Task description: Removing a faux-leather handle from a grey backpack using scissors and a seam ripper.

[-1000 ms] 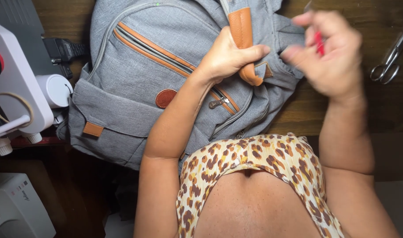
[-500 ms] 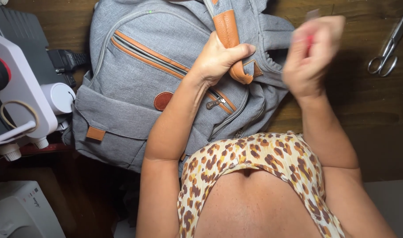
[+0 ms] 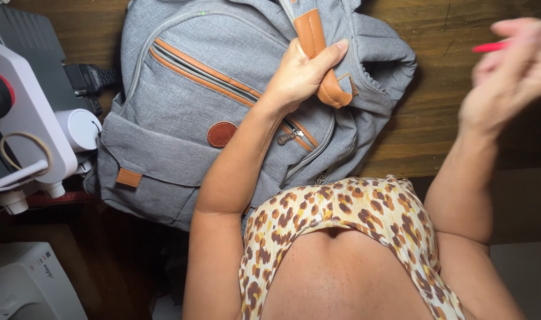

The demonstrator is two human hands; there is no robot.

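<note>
A grey fabric backpack (image 3: 193, 95) with tan leather trim lies flat on a dark wooden table (image 3: 448, 112). My left hand (image 3: 300, 74) grips its tan leather strap (image 3: 318, 53) near the top of the bag. My right hand (image 3: 510, 77), blurred with motion, is raised off to the right above the table and pinches a thin red tool (image 3: 492, 45) between its fingers. A round leather patch (image 3: 221, 134) and a zipper pull (image 3: 287, 138) show on the front pocket.
A white sewing machine (image 3: 21, 118) with a white thread cone (image 3: 81, 127) stands at the left edge. A black plug (image 3: 90, 77) lies beside the bag. A white box-like device (image 3: 21, 284) sits low at the bottom left.
My right hand has swung away from the bag's top toward the right with the red tool. The scissors at the right have left the view. My left hand stays on the strap.
</note>
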